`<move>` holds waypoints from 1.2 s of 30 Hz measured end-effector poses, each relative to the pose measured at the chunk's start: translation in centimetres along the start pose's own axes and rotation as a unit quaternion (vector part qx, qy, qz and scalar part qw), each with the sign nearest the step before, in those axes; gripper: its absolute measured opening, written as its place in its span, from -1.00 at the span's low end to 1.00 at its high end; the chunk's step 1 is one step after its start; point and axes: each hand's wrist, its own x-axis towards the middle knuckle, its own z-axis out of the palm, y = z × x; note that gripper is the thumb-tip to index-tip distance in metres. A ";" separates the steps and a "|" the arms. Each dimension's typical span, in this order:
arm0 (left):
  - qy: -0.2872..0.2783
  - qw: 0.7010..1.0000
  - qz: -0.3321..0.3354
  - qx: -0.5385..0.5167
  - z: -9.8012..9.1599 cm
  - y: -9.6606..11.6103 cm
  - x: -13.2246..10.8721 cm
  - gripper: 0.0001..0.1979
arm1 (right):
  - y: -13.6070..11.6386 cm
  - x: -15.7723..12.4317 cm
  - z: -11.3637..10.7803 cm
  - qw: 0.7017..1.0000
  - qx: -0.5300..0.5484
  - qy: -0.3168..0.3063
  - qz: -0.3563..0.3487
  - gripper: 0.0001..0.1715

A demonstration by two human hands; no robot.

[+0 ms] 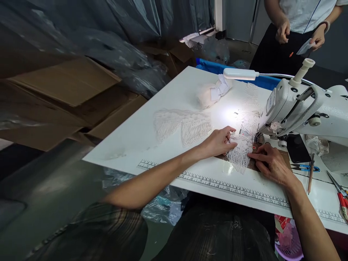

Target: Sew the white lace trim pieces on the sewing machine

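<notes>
A white lace piece (240,156) lies in front of the sewing machine (288,105), its upper right edge close to the needle and presser foot. My left hand (219,142) is closed in a pinch on the left edge of the lace. My right hand (272,164) rests on the table with fingers stretched out, the index fingertip touching the lace's right edge. Beyond the foot, more lace (248,117) continues under the lamp's light. Two other lace pieces (195,128) lie flat to the left of my left hand.
A white lamp (240,74) reaches over the table (130,145). A pale fabric bundle (214,92) sits at the back. Blue thread snips (306,168), a brown pencil (311,174), red-handled scissors (342,201) and a black phone (298,148) lie at right. Another person (301,32) stands behind.
</notes>
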 end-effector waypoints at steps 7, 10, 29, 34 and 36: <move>0.001 1.000 0.006 -0.015 0.1 -0.4 0.1 -0.50 | -0.1 -0.1 0.2 1.000 -0.007 0.002 0.001 -0.56; 0.008 1.000 0.012 -0.010 0.1 -0.4 0.0 -0.51 | -0.1 -0.1 0.3 1.000 -0.009 0.002 0.006 -0.56; 0.005 1.000 0.026 0.004 0.0 -0.5 0.0 -0.47 | -0.1 0.0 0.4 1.000 -0.004 0.010 0.017 -0.56; 0.037 0.996 0.064 0.045 0.2 -0.7 0.0 -0.54 | -0.1 -0.1 0.5 1.000 0.000 0.008 0.019 -0.57; 0.065 0.990 0.091 0.083 0.2 -0.8 0.0 -0.54 | -0.1 -0.2 0.6 1.000 0.001 0.011 0.017 -0.57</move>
